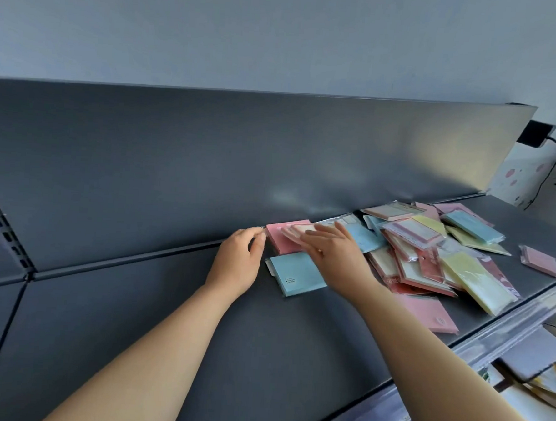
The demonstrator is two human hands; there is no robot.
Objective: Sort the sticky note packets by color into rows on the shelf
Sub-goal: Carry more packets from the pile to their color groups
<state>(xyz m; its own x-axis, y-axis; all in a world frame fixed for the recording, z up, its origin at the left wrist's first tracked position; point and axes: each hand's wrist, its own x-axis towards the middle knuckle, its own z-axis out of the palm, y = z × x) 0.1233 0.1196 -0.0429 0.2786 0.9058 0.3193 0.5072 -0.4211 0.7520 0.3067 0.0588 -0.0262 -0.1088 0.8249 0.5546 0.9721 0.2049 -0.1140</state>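
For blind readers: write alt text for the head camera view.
A right hand holds a pink packet over a second pink packet at the back of a dark shelf, the left hand at its corner. A blue packet lies in front; a mixed-color pile sits to the right.

The right hand (329,250) holds a pink packet (292,233) above the shelf (166,317).
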